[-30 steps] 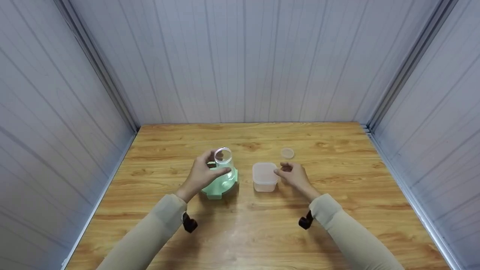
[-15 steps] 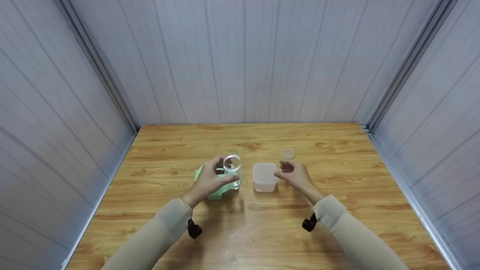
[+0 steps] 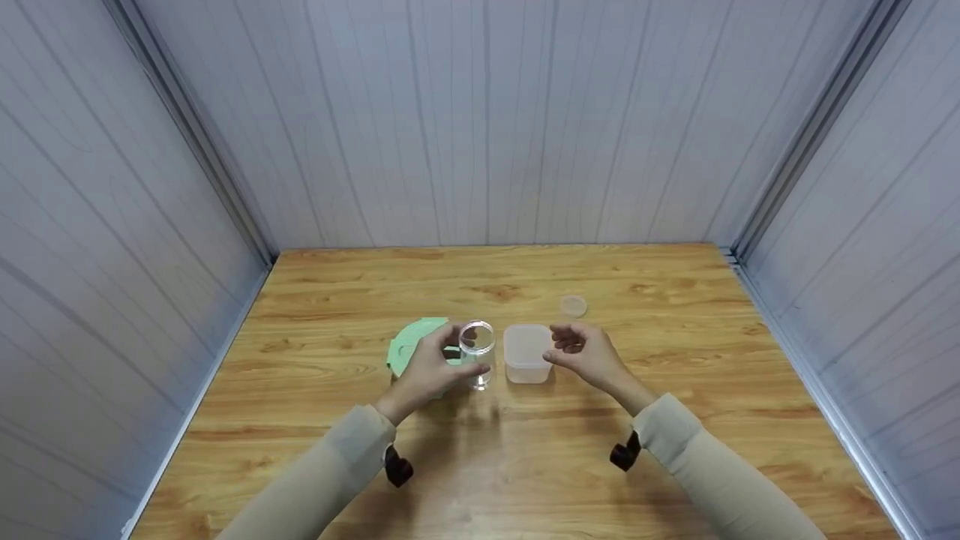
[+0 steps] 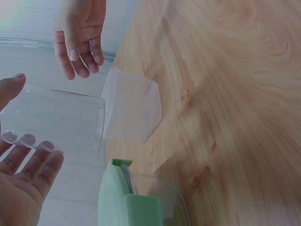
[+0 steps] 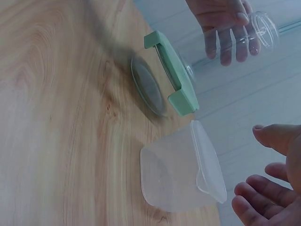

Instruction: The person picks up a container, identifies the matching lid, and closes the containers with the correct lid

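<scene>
My left hand (image 3: 429, 369) grips a clear, lidless jar (image 3: 478, 358), thumb on one side and fingers on the other. The jar (image 4: 56, 117) is upright and raised above the table, its open rim on top. Below and left of it sits a round glass food container with a green clip lid (image 3: 409, 343), partly covered by the left hand in the head view. A frosted plastic box with a lid (image 3: 527, 352) stands between the hands. Beside its right edge, my right hand (image 3: 596, 361) hovers with loosely bent fingers and holds nothing.
A small round translucent lid (image 3: 574, 306) lies flat on the wooden table (image 3: 645, 292), behind the plastic box. Pale panelled walls (image 3: 480, 127) enclose the table at the back and on both sides.
The left hand has carried the jar rightward and toward the person, from over the green-lidded container to near the plastic box. The right hand has barely moved.
</scene>
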The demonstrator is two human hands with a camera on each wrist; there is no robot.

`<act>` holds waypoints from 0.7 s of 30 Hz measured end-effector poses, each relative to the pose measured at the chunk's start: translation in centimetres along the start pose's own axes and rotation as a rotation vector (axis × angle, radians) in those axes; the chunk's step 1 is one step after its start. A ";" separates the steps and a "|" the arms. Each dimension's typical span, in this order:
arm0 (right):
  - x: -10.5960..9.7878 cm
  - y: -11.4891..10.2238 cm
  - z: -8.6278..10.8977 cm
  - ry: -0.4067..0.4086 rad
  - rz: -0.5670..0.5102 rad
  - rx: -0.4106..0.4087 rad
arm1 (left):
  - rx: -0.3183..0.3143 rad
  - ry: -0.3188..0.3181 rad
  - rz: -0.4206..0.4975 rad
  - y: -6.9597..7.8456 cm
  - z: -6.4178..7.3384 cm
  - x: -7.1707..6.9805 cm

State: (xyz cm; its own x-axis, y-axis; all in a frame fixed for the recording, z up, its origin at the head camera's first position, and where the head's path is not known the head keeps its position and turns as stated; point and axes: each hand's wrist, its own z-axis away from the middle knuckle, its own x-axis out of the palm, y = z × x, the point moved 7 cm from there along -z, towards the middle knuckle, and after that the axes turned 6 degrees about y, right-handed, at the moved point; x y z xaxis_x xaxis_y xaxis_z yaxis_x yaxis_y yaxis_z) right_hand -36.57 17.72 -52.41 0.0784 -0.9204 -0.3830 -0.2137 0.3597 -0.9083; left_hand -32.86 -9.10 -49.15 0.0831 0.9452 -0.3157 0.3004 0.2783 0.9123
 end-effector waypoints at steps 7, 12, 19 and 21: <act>0.3 -0.9 0.7 -0.041 -0.008 -0.059 | -0.012 -0.022 0.014 -0.4 0.1 1.0; 0.4 -1.2 1.3 -0.075 -0.005 -0.093 | -0.015 -0.033 0.004 -0.7 0.3 1.9; 0.7 -1.4 2.1 -0.137 -0.005 -0.115 | -0.028 -0.063 0.032 -1.3 0.7 3.1; 0.8 -1.3 2.2 -0.147 0.000 -0.119 | -0.027 -0.065 0.032 -1.4 0.9 3.4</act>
State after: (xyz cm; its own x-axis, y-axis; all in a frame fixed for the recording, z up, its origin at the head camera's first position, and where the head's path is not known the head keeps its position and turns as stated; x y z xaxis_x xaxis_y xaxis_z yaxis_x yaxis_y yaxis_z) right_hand -34.05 16.81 -51.91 0.2181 -0.8850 -0.4114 -0.3267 0.3310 -0.8853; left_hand -32.19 -6.38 -51.76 0.1539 0.9410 -0.3013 0.2714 0.2529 0.9287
